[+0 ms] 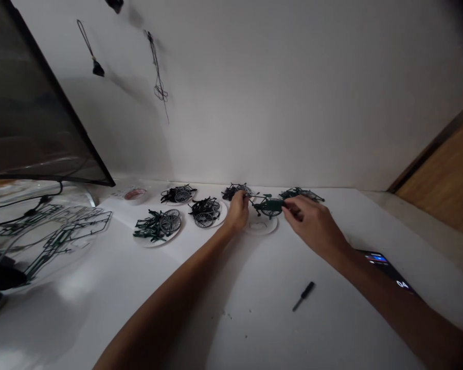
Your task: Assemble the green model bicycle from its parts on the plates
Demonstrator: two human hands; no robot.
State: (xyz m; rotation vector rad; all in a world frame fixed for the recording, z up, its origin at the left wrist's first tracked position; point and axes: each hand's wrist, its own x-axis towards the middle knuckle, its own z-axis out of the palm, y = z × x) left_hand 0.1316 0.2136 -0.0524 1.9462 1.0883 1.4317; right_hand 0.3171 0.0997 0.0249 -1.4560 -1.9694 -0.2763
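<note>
A small green model bicycle (270, 205) is held up between my two hands over a white paper plate (260, 228). My right hand (312, 222) pinches its right end between thumb and fingertips. On the other side, my left hand (238, 211) is closed at the end of a thin dark part that reaches toward the bicycle. Whether that part is joined to the bicycle, I cannot tell. Behind my left hand lies a pile of dark bicycle parts (231, 191). Green model bicycle pieces (299, 193) lie just behind my right hand.
More model bicycle parts lie on plates to the left, a green pile (157, 225) nearest. Green plastic part frames (67, 231) spread by the monitor (34, 103). A small screwdriver (304, 296) lies in front, and a phone (386, 270) sits beneath my right forearm.
</note>
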